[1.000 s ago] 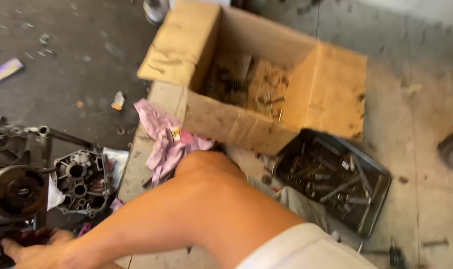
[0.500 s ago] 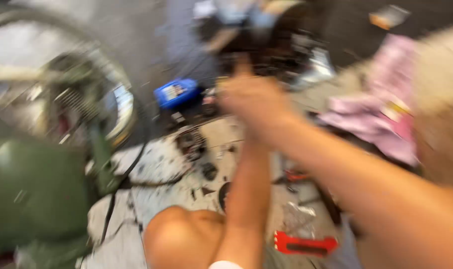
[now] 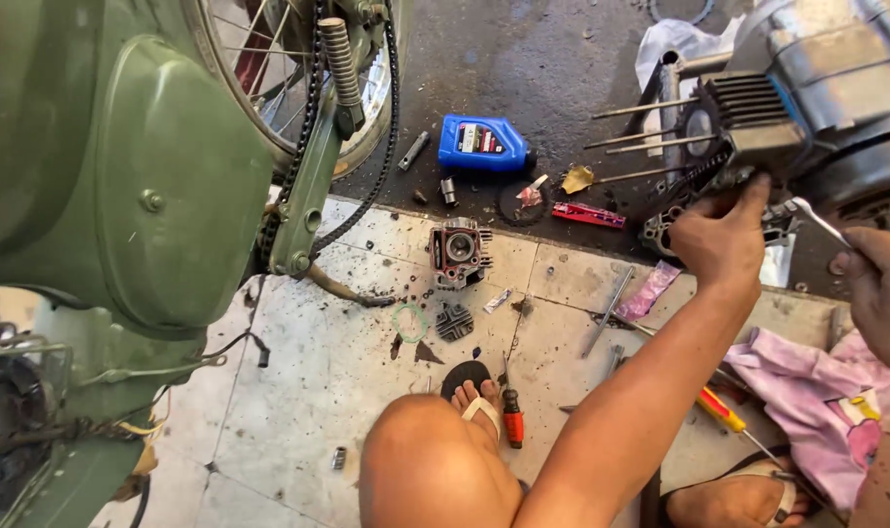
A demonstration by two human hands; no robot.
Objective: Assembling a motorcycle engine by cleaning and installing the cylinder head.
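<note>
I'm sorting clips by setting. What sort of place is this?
Probably an informal motorcycle repair spot on a tiled floor: a green motorcycle with its spoked wheel, an engine under both hands, a blue oil bottle and scattered tools.

The engine (image 3: 817, 108) is bare metal, its casing dull silver and smooth, its dark fins ridged and grimy. Just below it, the left hand (image 3: 724, 240) touches its oily underside, and the right hand (image 3: 880, 288) holds a shiny steel wrench (image 3: 815, 217). Left of the engine lies a glossy blue plastic bottle (image 3: 484, 143) on rough asphalt. Below it, soft pink cloth (image 3: 822, 401) rests on smudged, matt floor tiles (image 3: 318, 381).
</note>
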